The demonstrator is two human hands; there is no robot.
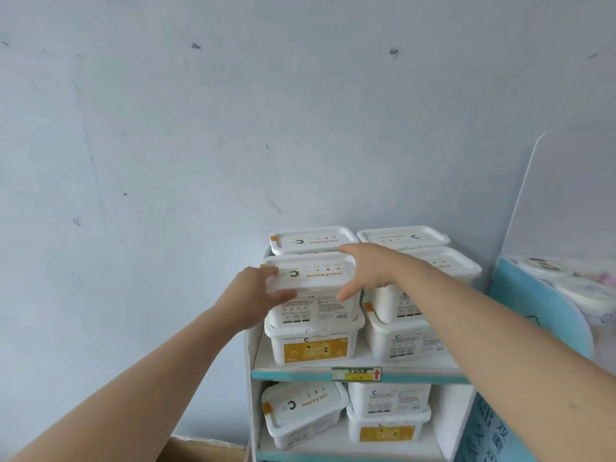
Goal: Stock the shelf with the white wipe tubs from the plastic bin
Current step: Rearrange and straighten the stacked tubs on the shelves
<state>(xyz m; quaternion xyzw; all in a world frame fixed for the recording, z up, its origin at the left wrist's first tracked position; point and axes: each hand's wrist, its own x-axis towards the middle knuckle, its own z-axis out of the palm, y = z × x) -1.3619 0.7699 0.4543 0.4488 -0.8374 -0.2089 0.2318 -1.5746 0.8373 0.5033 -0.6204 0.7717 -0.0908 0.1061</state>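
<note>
One white tub (313,285) sits on a second tub (313,345) at the front left of the top shelf (300,373). It should be lined up straight and let go slowly, so the stack is not tipped. It is held by both sides: the left hand (256,290) and right hand (366,271) are curled round its lid edges, fingers (353,252) a little spread.

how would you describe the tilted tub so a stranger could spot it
Find the white shelf unit against the wall and go to its lower shelf. The tilted tub sits on the left; it alone leans with its lid showing, while its two neighbours stack squarely.
</note>
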